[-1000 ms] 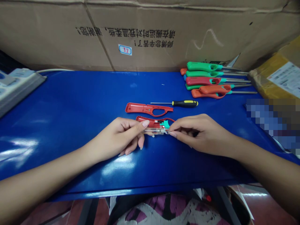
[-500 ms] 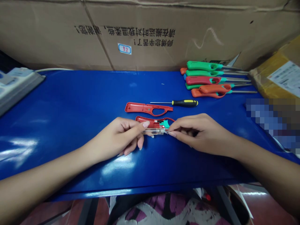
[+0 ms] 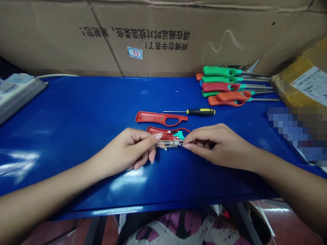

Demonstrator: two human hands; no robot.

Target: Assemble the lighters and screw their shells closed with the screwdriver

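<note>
Fingers of left hand [image 3: 133, 148] and right hand [image 3: 217, 144] pinch opened red lighter [image 3: 163, 132], clear tank [image 3: 169, 143] and teal trigger [image 3: 179, 135] exposed.

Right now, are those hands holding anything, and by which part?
Yes: a small clear tube beside the open red shell. The left hand pinches its left end; the right hand pinches its right end, near the teal piece.

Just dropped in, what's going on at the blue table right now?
A person works at the blue table. The left hand pinches one end of a clear tube and the right hand the other, right against an opened red lighter half with a teal trigger. A second red half lies just behind, a screwdriver beyond it, and a pile of whole lighters sits at the far right.
</note>
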